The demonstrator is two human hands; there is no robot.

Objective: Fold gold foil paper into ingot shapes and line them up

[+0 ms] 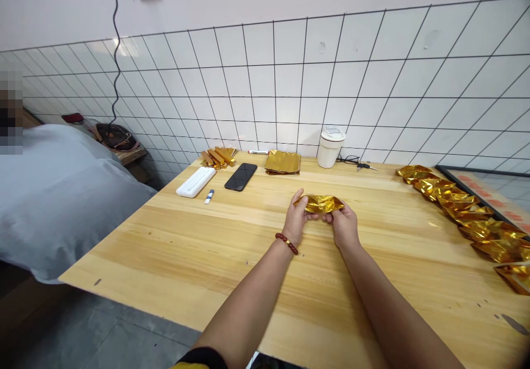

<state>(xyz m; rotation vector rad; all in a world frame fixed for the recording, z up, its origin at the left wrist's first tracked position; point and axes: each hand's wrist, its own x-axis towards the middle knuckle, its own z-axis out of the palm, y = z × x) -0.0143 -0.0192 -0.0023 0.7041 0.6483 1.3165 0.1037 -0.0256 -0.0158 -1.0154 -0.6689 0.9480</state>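
Note:
Between my two hands is a piece of folded gold foil paper [322, 204], boat-like in outline and held just above the wooden table [256, 258]. My left hand [295, 214] pinches its left end, thumb on top; a beaded bracelet circles that wrist. At the other end, my right hand [344, 222] has its fingers closed on the foil. Some fingertips are hidden beneath it. Off to the right lies a row of similar folded gold foil pieces [464, 206]. A stack of flat gold foil sheets [283, 162] rests at the table's back.
Along the back stand a white lidded cup [330, 147], glasses [348, 159], keys [366, 166] and a marker [258, 152]. Further left are gold strips [218, 157], a black phone [240, 177], a white power bank [196, 182] and a small blue-and-white item [209, 196]. A person [70, 192] sits beyond the left edge.

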